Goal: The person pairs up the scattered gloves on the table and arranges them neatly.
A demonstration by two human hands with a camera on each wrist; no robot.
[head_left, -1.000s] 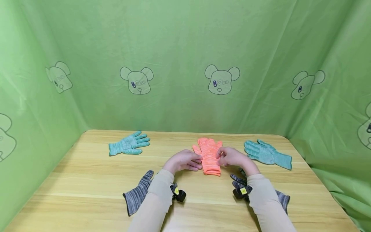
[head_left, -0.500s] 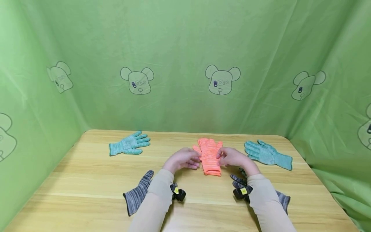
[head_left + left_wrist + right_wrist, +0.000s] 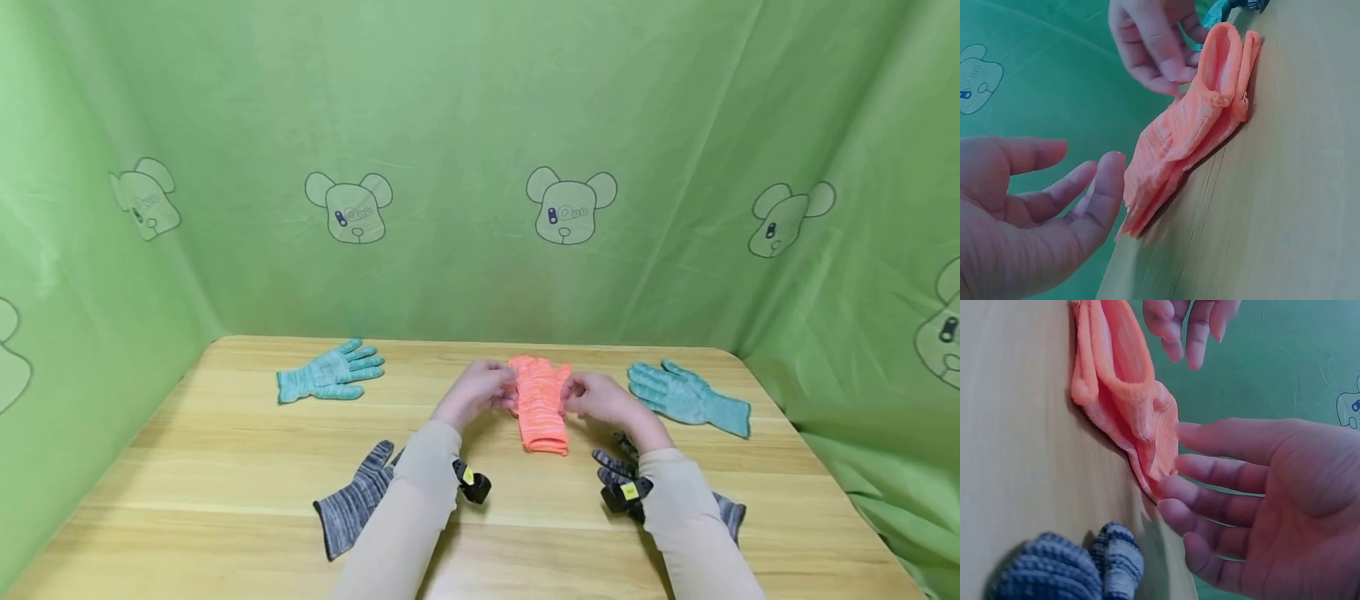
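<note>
In the wrist views alone, orange gloves show stacked cuffs.

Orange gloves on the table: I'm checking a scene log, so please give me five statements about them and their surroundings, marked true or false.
1. The orange gloves lie between the left hand and the right hand. True.
2. The cuffs of the orange gloves point away from the person. False: they point toward the person.
3. Two orange gloves are stacked one on the other. True.
4. Both teal gloves lie on the same side of the orange gloves. False: one teal glove lies to the left, the other teal glove to the right.
5. In the head view, the left sleeve hides part of a grey glove. True.
</note>
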